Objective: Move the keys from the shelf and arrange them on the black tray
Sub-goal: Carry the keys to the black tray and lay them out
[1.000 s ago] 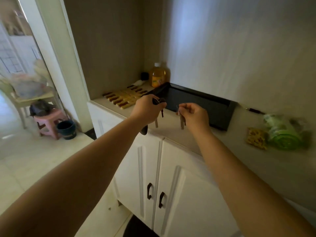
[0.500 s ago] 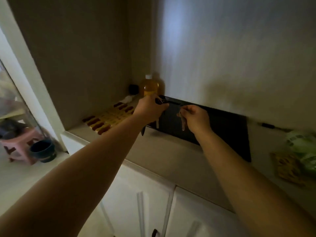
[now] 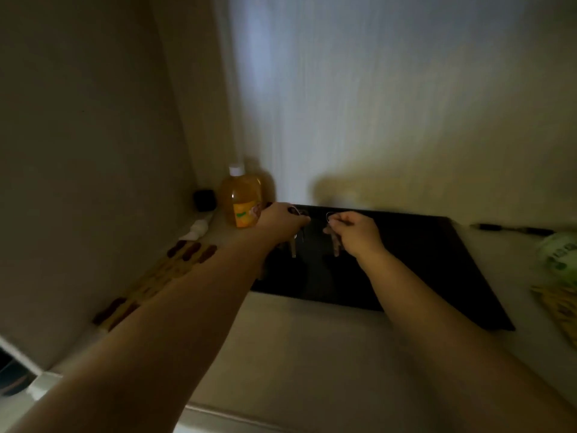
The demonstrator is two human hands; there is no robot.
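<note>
Two sets of small metal keys hang above the black rectangular tray, one from each hand. The left-hand keys dangle below the left hand, whose fingers are curled tight round the ring and a dark fob at the top; the blades point down over the tray's left part. The right-hand keys hang from a thin wire ring pinched between the thumb and fingers of the right hand, just right of the first set, the two sets near each other but apart. Whether either blade tip touches the tray floor cannot be told; the tray interior is dark and shows nothing else clearly.

The tray sits on the pale bench, its far edge against the back wall.

Left of the tray, in the corner, stands a clear plastic bottle of orange liquid with a white cap and an orange-yellow label; the label print is too blurred to read. Beside it, a small black cube-like object and a white tube-like item. Nearer along the left wall lies a row of yellow strips with dark red ends, partly behind the left forearm.

Right of the tray: a dark pen-like stick by the wall, a green-and-white packet, blurred, and a yellow patterned item at the frame edge.
</note>
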